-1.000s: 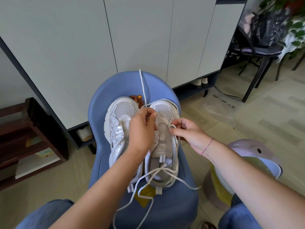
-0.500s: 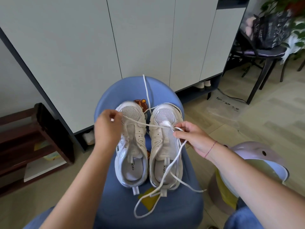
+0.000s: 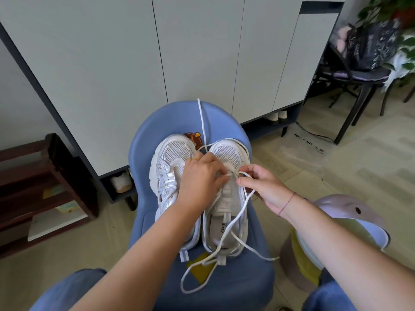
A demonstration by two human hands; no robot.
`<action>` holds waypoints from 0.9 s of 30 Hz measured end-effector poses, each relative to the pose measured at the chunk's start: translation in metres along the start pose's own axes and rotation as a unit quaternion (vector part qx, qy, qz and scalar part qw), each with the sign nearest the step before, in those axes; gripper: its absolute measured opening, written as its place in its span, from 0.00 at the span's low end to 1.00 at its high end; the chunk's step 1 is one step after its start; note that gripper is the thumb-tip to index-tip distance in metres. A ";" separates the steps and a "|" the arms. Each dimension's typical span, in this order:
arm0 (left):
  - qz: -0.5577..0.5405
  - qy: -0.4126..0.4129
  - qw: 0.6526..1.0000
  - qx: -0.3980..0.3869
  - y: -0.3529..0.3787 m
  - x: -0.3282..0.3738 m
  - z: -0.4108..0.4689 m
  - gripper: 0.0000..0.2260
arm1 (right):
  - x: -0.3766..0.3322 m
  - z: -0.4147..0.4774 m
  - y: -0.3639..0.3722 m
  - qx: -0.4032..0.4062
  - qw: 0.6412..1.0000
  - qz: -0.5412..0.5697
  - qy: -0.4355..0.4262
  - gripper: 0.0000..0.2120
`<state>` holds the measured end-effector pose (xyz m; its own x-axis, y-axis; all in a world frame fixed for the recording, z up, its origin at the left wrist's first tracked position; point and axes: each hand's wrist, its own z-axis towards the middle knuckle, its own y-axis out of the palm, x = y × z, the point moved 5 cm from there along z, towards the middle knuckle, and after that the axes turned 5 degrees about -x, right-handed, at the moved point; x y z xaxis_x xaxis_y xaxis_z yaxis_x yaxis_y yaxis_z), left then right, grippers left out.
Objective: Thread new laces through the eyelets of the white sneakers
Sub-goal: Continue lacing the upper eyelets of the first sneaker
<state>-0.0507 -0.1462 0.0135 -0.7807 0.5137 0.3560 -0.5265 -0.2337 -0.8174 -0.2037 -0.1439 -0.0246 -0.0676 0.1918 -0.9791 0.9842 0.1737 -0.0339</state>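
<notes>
Two white sneakers stand side by side on a blue chair seat [image 3: 224,288], toes pointing away from me. My left hand [image 3: 202,178] reaches across the left sneaker [image 3: 170,167] and its fingertips press on the lower eyelets of the right sneaker [image 3: 226,212]. My right hand [image 3: 262,187] pinches the white lace [image 3: 238,218] at the right side of those eyelets. One lace end runs up over the chair back; the rest loops down past the heel onto the seat.
White cabinet doors [image 3: 202,52] stand right behind the chair. A dark wooden shelf [image 3: 40,187] is on the left. A lilac plastic stool [image 3: 341,223] sits at my right knee. A black chair [image 3: 359,75] with a bag stands far right on the tiled floor.
My left hand, which had pulled a lace end out to the left, has come back over the right sneaker's eyelets. The right hand has stayed at the eyelets.
</notes>
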 end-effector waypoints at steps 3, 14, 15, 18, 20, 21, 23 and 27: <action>-0.027 -0.006 1.000 0.000 -0.004 0.001 0.002 0.04 | 0.000 0.000 0.000 0.003 1.000 -0.006 0.000 0.10; -0.152 -0.350 0.886 0.262 -0.119 -0.094 -0.023 0.07 | -0.004 -0.004 0.002 0.003 1.000 -0.017 -0.007 0.09; -0.155 -0.365 0.876 0.274 -0.122 -0.097 -0.028 0.07 | -0.004 -0.004 0.002 0.002 1.000 -0.012 -0.008 0.08; -0.139 -0.331 0.904 0.232 -0.116 -0.088 -0.022 0.08 | -0.005 -0.005 0.004 0.001 1.000 -0.005 -0.008 0.08; -0.126 -0.252 0.946 0.158 -0.099 -0.065 -0.009 0.14 | -0.005 -0.004 0.004 0.004 1.000 -0.004 -0.007 0.08; -0.123 -0.210 0.963 0.117 -0.088 -0.051 -0.004 0.16 | -0.005 -0.004 0.004 0.005 1.000 -0.002 -0.006 0.08; -0.115 -0.142 0.983 0.031 -0.061 -0.026 0.001 0.17 | -0.005 -0.005 0.003 0.007 1.000 -0.001 -0.005 0.09; -0.098 -0.088 0.988 -0.076 -0.014 -0.007 -0.003 0.14 | -0.004 -0.004 0.003 0.007 1.000 0.000 -0.006 0.10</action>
<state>-0.0367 -0.1438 0.0215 -0.7222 0.3812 0.5772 -0.6274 -0.0097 -0.7786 -0.2009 -0.1401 -0.0199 -0.0661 0.1808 -0.9813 0.9865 0.1592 -0.0372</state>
